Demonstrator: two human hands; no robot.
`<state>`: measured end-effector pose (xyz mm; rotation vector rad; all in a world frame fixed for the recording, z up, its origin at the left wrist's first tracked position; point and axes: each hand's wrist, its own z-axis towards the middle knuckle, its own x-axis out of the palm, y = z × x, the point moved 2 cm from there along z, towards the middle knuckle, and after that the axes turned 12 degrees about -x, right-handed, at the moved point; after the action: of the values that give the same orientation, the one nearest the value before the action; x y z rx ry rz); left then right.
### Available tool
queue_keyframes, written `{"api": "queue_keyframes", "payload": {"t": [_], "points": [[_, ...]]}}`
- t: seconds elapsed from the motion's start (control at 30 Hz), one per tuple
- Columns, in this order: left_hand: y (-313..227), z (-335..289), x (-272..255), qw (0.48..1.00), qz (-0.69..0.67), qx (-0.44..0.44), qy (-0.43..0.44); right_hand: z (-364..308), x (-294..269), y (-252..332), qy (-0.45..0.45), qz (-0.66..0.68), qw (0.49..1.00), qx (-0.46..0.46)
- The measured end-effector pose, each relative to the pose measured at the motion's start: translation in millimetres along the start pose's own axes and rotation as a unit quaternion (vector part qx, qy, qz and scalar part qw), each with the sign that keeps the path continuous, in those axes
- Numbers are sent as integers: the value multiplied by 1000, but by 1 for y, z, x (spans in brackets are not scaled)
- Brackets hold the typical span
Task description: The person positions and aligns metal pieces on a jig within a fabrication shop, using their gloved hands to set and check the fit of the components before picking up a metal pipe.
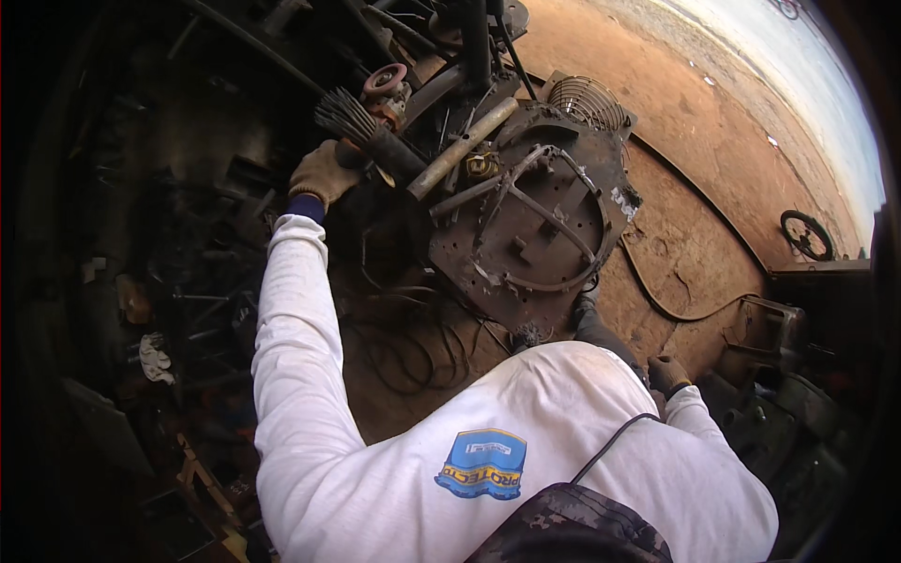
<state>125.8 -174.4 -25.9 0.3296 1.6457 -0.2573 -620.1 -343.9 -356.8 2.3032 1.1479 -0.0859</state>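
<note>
the grinder (392, 105) just beside the rod bundle (347, 116) could snag and spill those rods if pulled hastily by the left hand (321, 174), curled there with its hold hidden, while the right hand (668, 373) is curled too, its contents unclear.

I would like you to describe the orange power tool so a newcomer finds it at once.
Find the big, central brown metal plate. Above and left of it, just right of thin grey rods bunched in a dark tube, is the orange power tool; its round pinkish disc sets it apart from the rods.
</note>
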Motion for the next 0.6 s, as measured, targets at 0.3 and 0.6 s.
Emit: {"api": "queue_keyframes", "payload": {"t": [0.3,0.6], "points": [[2,5,25,1000,-9,2,-8,-21,8,33,-28,-51,998,-35],[9,9,33,999,-28,23,10,-53,12,77,-34,-127,989,-69]]}}
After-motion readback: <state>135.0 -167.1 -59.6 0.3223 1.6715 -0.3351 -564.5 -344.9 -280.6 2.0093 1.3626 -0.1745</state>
